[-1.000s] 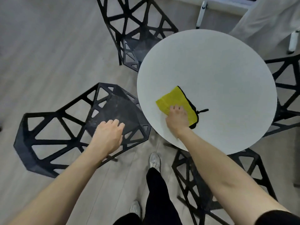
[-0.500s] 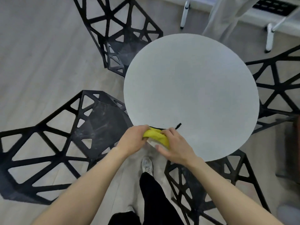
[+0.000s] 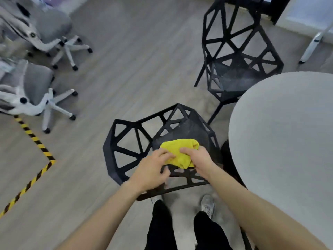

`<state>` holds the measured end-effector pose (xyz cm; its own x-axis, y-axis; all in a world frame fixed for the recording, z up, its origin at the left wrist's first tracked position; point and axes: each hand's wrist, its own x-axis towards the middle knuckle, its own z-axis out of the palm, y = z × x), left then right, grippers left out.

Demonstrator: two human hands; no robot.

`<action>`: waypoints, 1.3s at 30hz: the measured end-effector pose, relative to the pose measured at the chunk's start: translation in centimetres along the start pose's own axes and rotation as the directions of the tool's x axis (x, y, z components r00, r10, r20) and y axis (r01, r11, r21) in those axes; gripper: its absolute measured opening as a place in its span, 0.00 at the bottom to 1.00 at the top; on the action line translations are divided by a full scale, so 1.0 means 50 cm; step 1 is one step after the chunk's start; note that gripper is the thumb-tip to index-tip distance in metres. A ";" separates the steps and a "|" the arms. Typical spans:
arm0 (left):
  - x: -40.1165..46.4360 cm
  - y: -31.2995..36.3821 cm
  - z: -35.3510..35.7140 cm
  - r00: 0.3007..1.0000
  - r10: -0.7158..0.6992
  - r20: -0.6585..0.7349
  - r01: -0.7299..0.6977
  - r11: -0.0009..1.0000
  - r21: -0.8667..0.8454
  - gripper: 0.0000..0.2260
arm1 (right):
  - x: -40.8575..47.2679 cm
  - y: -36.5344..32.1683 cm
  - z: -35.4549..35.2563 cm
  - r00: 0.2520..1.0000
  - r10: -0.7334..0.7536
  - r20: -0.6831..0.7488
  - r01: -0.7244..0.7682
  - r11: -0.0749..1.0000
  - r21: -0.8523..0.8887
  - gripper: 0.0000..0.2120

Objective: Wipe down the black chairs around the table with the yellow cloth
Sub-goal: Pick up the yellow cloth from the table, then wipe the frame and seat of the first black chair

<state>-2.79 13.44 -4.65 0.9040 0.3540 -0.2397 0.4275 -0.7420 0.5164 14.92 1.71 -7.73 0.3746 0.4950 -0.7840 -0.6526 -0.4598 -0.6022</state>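
I see yellow cloth (image 3: 180,152) bunched on the black chair (image 3: 187,129) | left hand (image 3: 153,170) and right hand (image 3: 199,160) both pinch it | cloth's near edge hidden — frame blurred

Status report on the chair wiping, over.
Left hand and right hand both grip yellow cloth. Cloth over near black chair seat. Nothing in the way.

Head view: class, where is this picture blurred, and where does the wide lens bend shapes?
Head view: office chairs at left smear with motion blur; hands on the yellow cloth are soft-edged; the round table rim stretches at the right edge.
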 end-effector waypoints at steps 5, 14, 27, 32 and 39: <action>-0.112 -0.257 -0.120 0.869 -0.365 -0.335 0.354 0.930 -0.097 0.07 | 0.055 0.035 0.174 0.998 0.045 -0.049 -0.040 0.995 0.092 0.14; -0.036 -0.555 -0.157 0.562 -0.827 0.007 0.702 0.473 -0.533 0.23 | 0.205 0.053 0.411 0.939 -0.289 -0.185 0.294 0.956 0.004 0.07; 0.014 -0.578 -0.055 0.344 -0.934 -0.092 0.616 0.298 -0.729 0.15 | 0.323 0.106 0.649 0.620 -0.759 0.199 0.785 0.604 -0.139 0.21; -0.006 -0.552 -0.054 0.334 -0.940 -0.076 0.619 0.279 -0.734 0.17 | 0.309 0.128 0.648 0.391 -0.807 0.444 0.920 0.352 -0.170 0.31; 0.016 -0.544 -0.068 0.314 -0.938 -0.147 0.621 0.320 -0.716 0.19 | 0.389 0.072 0.645 0.683 -0.723 0.107 0.730 0.668 -0.145 0.22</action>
<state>-13.71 35.82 -16.09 -0.1174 0.8907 -0.4392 0.6945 0.3898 0.6048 -1.40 33.47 -20.26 0.6571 0.7492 -0.0838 -0.0672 -0.0526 -0.9964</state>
